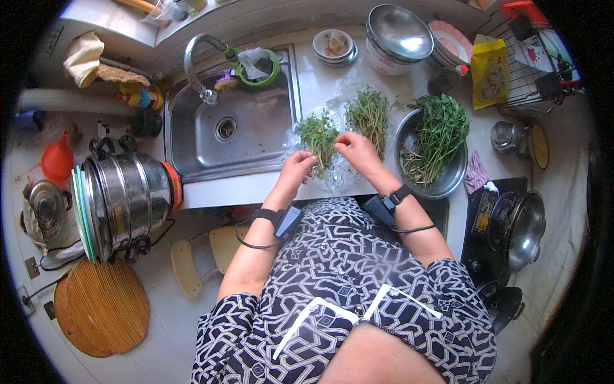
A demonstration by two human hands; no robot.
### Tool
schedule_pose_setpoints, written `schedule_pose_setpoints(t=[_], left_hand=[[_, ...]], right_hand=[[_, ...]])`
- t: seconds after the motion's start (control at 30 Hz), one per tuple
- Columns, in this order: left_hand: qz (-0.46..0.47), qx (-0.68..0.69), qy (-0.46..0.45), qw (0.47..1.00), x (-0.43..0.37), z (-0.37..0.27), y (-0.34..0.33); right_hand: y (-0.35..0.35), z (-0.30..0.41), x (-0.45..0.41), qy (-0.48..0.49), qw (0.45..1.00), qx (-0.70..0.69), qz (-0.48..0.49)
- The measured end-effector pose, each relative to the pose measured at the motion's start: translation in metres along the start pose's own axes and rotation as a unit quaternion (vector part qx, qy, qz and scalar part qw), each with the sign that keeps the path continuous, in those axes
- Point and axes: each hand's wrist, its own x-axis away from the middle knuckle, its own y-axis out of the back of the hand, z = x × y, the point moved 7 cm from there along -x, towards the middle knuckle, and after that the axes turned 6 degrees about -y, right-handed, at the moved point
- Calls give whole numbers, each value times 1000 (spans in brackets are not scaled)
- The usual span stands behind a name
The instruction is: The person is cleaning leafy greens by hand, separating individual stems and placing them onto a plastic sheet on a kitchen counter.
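A small bunch of leafy greens (318, 137) lies on clear plastic film (338, 178) on the white counter, beside the sink. At its lower left, my left hand (298, 168) has thumb and forefinger together near the stems. My right hand (356, 150) is at the bunch's right side, its fingertips pinched near the leaves. Whether either hand holds a stem is too small to tell. A second bunch of greens (370, 115) lies just behind my right hand. Further right, a large heap of greens (439, 129) fills much of a metal basin (428, 193).
The stainless steel sink (254, 129) with its faucet (188, 62) is on the left. Stacked metal bowls (400, 31) and small dishes (334, 45) stand at the back. A yellow packet (490, 74) leans by a wire rack (520, 72). A pink cloth (476, 174) lies right of the basin.
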Motion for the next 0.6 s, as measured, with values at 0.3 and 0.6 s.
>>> schedule_pose_setpoints(t=[0.3,0.6], left_hand=[[22,12,-8,1000,3,-3,-4],[9,-16,-4,1000,-1,5,-3]], right_hand=[[-37,-19,-11,-63,994,-71,51],[-8,10,-2,-56,977,-204,31]])
